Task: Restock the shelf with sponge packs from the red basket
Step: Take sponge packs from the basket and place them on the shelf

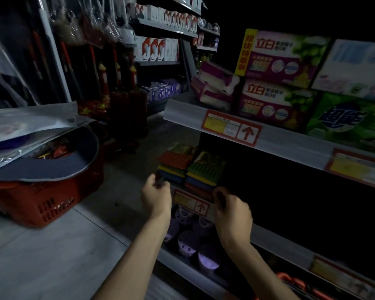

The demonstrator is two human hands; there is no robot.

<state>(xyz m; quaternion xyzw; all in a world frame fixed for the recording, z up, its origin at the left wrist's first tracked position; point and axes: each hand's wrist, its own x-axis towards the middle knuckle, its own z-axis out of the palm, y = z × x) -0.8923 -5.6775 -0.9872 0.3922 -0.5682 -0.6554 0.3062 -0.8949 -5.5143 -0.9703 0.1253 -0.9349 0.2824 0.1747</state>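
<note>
Two stacks of sponge packs sit side by side at the left end of the middle shelf (294,245). The left stack (174,164) has an orange ribbed sponge on top, and the right stack (205,169) a green one. My left hand (156,192) pinches the front left corner of the left stack. My right hand (232,210) curls its fingers against the front lower edge of the right stack, over the price rail. The red basket (46,202) stands on the floor at the left, covered by flat plastic-wrapped goods.
The shelf above carries boxed soap packs (277,83) behind a rail with a red price label (232,126). Round purple-lidded items (188,241) fill the shelf below. Red bottles (128,105) stand on the floor behind the basket. Grey floor tiles (63,256) lie between basket and shelf.
</note>
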